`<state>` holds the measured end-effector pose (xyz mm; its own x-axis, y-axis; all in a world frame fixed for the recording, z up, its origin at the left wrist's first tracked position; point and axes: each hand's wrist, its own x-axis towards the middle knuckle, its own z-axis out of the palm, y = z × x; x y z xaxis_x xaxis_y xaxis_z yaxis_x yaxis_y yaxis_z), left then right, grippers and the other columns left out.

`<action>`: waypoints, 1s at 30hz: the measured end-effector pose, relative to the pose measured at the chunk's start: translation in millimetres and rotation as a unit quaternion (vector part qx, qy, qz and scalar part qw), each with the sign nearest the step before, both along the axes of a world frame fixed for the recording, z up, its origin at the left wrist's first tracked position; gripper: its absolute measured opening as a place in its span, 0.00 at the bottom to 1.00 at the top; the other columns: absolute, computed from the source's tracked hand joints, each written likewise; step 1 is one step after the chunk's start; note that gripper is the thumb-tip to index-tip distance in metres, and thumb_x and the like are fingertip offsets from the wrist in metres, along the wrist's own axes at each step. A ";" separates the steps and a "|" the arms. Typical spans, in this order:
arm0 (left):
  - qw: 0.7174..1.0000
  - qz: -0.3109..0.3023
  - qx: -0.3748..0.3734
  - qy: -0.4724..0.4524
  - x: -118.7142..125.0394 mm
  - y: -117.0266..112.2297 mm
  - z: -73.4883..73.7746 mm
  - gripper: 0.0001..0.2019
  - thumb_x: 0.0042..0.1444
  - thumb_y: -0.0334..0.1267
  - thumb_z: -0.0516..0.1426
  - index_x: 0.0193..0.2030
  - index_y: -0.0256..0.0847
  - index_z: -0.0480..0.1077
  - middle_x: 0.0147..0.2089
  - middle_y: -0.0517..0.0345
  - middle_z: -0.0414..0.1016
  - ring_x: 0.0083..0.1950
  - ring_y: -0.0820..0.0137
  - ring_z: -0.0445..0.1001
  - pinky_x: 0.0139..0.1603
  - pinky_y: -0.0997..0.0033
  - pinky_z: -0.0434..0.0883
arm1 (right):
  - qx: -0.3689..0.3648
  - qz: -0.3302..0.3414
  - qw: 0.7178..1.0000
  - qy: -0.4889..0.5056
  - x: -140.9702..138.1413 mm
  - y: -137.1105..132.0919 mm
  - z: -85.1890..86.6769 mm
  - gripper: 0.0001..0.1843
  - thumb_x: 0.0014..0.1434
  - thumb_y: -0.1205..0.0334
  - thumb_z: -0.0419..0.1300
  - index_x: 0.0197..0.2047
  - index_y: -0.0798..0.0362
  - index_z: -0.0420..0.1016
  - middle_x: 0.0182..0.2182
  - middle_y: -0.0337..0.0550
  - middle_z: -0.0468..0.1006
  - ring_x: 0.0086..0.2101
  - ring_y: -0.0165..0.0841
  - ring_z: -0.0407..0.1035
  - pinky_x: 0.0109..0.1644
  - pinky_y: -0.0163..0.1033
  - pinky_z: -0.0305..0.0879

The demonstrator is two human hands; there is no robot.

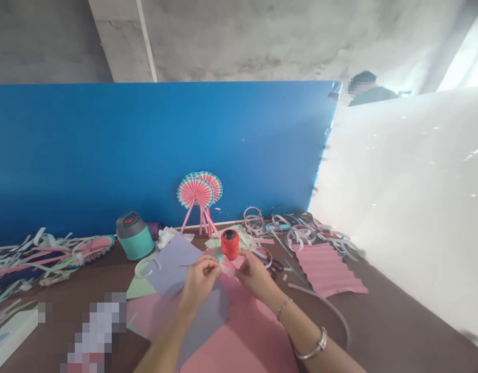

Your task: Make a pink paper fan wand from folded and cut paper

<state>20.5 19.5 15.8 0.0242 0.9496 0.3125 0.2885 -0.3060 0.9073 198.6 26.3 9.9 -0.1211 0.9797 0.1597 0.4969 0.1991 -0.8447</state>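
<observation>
Over the sheets in the middle of the table, my left hand [203,275] and my right hand [257,277] face each other with pinched fingers. Between them is a small folded paper fan piece [228,265], pink with a rainbow edge, and each hand grips one side of it. A thin pinkish strip [185,266] sticks out left of my left hand; whether I hold it cannot be told. Just behind the paper stands a red container with a dark top [230,244]. Pink sheets [246,336] and lavender sheets [176,259] lie beneath my hands.
Finished pink folding fans [196,191] lean against the blue partition [145,145]. A teal, grey-topped container [135,241] stands at left, near a heap of paper strips [40,254]. Coiled strips [301,235], scissors [276,266] and a pleated pink sheet [330,269] lie right. A person [368,93] is beyond the white partition.
</observation>
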 end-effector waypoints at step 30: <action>0.998 0.009 0.057 0.031 9.8 -9.6 1.7 0.09 0.53 0.38 0.56 0.25 0.39 0.73 0.35 0.53 0.73 0.35 0.68 0.74 0.37 0.71 0.72 | 0.022 -0.062 0.996 -0.064 3.2 7.3 -2.8 0.17 0.46 0.75 0.58 0.41 0.56 0.74 0.24 0.41 0.79 0.27 0.35 0.72 0.32 0.34 0.60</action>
<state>30.3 9.9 17.5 0.0310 0.9084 0.4170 0.3497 -0.4007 0.8468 201.8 33.5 7.1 -0.0206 0.9809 0.1933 0.6224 0.1639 -0.7653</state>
